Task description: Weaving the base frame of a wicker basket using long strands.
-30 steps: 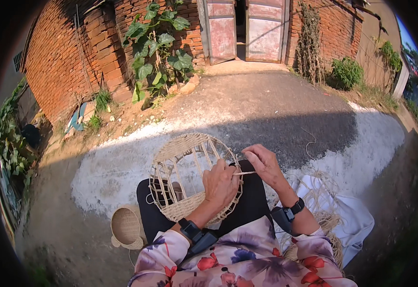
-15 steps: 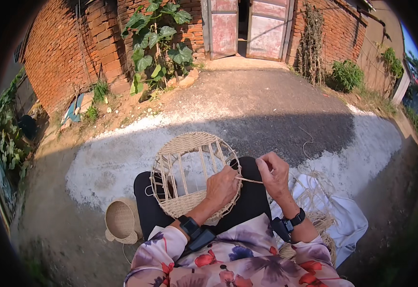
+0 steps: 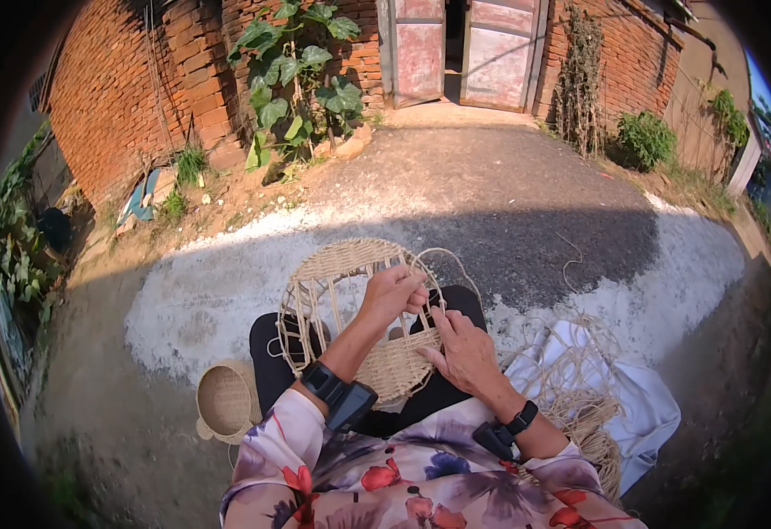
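A round woven frame (image 3: 332, 273) of pale rope on a wire skeleton rests on my lap, its lower part filled with tight weaving. My left hand (image 3: 394, 295) is closed on a rope strand at the frame's right side, near the bare ribs. My right hand (image 3: 463, 348) lies just below and to the right, fingers pressing on the woven section and touching the strand. A loop of the rope (image 3: 451, 260) arcs out past the frame's upper right edge. Both wrists wear dark bands.
A small woven basket (image 3: 225, 401) stands on the ground at my left. A pile of loose rope (image 3: 584, 397) lies on a white cloth (image 3: 650, 406) at my right. Ahead are a brick wall, a leafy plant (image 3: 293, 70) and a double door (image 3: 460, 53).
My right hand has dropped from holding the strand out at the frame's right to pressing on the weaving. My left hand has shifted up and right to grip the strand. The view tilted slightly.
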Motion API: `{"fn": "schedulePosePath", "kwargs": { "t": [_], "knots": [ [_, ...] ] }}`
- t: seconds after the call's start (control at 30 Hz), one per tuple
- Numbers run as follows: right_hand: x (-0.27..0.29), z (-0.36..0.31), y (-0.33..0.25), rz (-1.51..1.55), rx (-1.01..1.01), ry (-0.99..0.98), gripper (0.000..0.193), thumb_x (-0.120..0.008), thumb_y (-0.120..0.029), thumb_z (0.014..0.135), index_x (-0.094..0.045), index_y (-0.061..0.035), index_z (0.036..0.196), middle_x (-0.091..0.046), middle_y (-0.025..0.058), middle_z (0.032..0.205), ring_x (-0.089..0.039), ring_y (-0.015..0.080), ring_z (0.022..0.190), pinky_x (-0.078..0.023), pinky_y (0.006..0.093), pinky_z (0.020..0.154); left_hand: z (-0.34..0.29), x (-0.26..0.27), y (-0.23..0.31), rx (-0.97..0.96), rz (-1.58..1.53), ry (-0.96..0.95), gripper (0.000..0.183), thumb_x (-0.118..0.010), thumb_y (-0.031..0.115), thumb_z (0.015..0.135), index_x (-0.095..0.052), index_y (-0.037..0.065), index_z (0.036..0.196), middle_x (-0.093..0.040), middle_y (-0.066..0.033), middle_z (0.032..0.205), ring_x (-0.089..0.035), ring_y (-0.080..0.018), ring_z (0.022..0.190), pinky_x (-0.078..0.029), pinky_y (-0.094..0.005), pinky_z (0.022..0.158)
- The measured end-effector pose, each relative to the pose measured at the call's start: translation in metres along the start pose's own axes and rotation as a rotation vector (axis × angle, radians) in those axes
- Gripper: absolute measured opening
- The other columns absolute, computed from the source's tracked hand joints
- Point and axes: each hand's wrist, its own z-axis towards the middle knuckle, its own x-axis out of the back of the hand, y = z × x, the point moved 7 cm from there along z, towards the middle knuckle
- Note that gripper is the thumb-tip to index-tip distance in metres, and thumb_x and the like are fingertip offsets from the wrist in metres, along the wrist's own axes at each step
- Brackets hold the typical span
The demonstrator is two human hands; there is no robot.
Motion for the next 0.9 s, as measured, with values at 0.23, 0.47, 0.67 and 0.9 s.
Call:
{"fn": "schedulePosePath", "kwargs": {
  "t": [0.23,0.47,0.67,0.9],
  "knots": [
    [-0.004,0.008,0.015,0.134,-0.037,-0.043,0.052,-0.067,-0.053,0.088,-0.067,-0.0091,0.115,-0.056,0.0131,0.098,-0.066,0.0347,0.087,-0.053,0.0451,0.074,-0.008,-0.011,0.026,-0.397,0.899,-0.028,0.026,-0.063,0.015,0.089,-0.068,0.012,0.114,-0.071,-0.0218,0.082,-0.069,-0.0419,0.08,-0.054,-0.0492,0.073],
    [-0.012,0.01,0.026,0.255,-0.061,-0.116,0.04,-0.067,-0.044,0.091,-0.069,-0.0123,0.116,-0.061,0.0101,0.104,-0.067,0.0317,0.086,-0.052,0.0421,0.077,-0.018,-0.013,0.004,-0.159,0.731,-0.19,0.045,-0.058,0.001,0.087,-0.056,0.015,0.13,-0.068,-0.0205,0.082,-0.068,-0.0345,0.075,-0.054,-0.0451,0.068],
    [-0.007,0.009,0.046,0.624,-0.022,-0.031,0.03,-0.058,-0.022,0.097,-0.065,-0.0121,0.123,-0.063,0.0098,0.108,-0.066,0.0271,0.092,-0.052,0.0379,0.081,-0.054,-0.009,-0.02,-0.074,0.156,-0.073,0.042,-0.057,0.0,0.091,-0.051,0.009,0.132,-0.063,-0.0045,0.075,-0.056,-0.0105,0.054,-0.046,-0.0275,0.048],
    [-0.001,0.007,0.034,0.363,0.018,-0.063,0.027,-0.059,-0.016,0.095,-0.066,-0.0088,0.12,-0.064,0.013,0.107,-0.065,0.0318,0.099,-0.053,0.0399,0.084,-0.092,0.041,-0.022,0.239,-0.329,-0.181,0.034,-0.058,0.012,0.099,-0.053,0.005,0.131,-0.058,-0.0001,0.075,-0.047,-0.0056,0.06,-0.037,-0.0204,0.051]
  ]
}}
